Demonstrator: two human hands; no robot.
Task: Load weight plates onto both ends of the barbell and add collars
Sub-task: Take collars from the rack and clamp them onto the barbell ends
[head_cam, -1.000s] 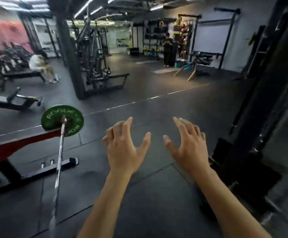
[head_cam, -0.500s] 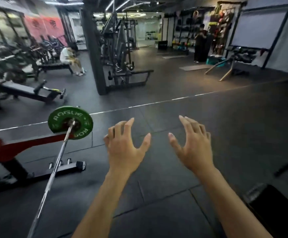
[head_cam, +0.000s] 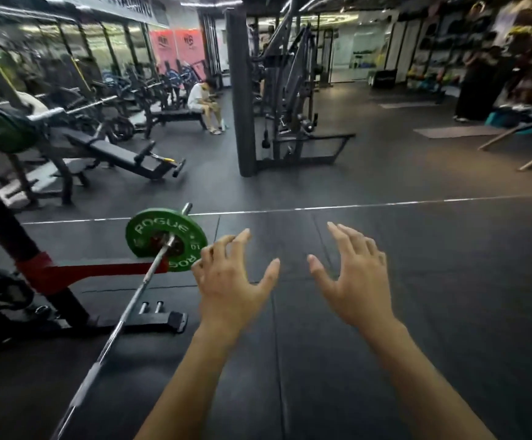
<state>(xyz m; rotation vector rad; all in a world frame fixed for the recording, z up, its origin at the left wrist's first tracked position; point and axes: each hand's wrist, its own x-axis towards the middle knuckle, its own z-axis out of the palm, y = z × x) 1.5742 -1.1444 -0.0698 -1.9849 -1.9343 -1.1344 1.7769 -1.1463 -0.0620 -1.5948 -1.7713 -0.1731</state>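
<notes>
Barbell (head_cam: 137,292) runs left of both raised hands, weight plate (head_cam: 166,238) on its far end, just beside the left hand (head_cam: 231,282).

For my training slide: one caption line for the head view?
Both bare hands, left hand and right hand, open and empty beside a steel barbell carrying one green round weight plate.

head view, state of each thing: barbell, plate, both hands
barbell: racked on the bench stand, far sleeve loaded
green plate: on the far sleeve, no collar visible outside it
left hand: open, empty, beside the plate
right hand: open, empty, above the floor
</notes>
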